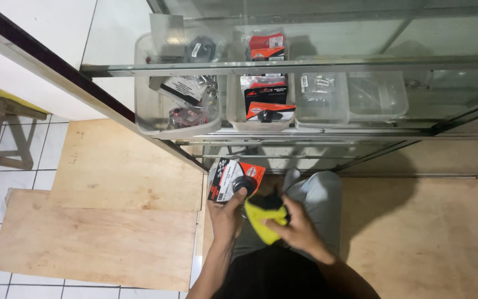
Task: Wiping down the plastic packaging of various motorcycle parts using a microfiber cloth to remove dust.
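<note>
1. Below the glass cabinet (pixel 327 66), head view: left hand (pixel 225 213) holds a blister pack (pixel 233 180) upright, fingers wrapped on its lower edge, thumb on the front.
2. Right hand (pixel 297 224) bunches a yellow cloth (pixel 264 218), fingers curled tight around it; cloth touches the pack's lower right, by the black round part.
3. Pack sits between the hands and the cabinet base, over the person's grey-trousered knee (pixel 319 194).
4. Shelf above: clear bins (pixel 178 119) with similar packs and bagged parts, well apart from the hands.
5. Plywood sheets (pixel 100 227) cover the tiled floor; wooden stool (pixel 1 133) far left.
6. Risk, my judgement: the one-handed grip is low on the pack, so a hard press from the cloth could tip or drop it.
7. Risk: glass shelf edge is near above; lifting the pack carelessly could knock it.
</note>
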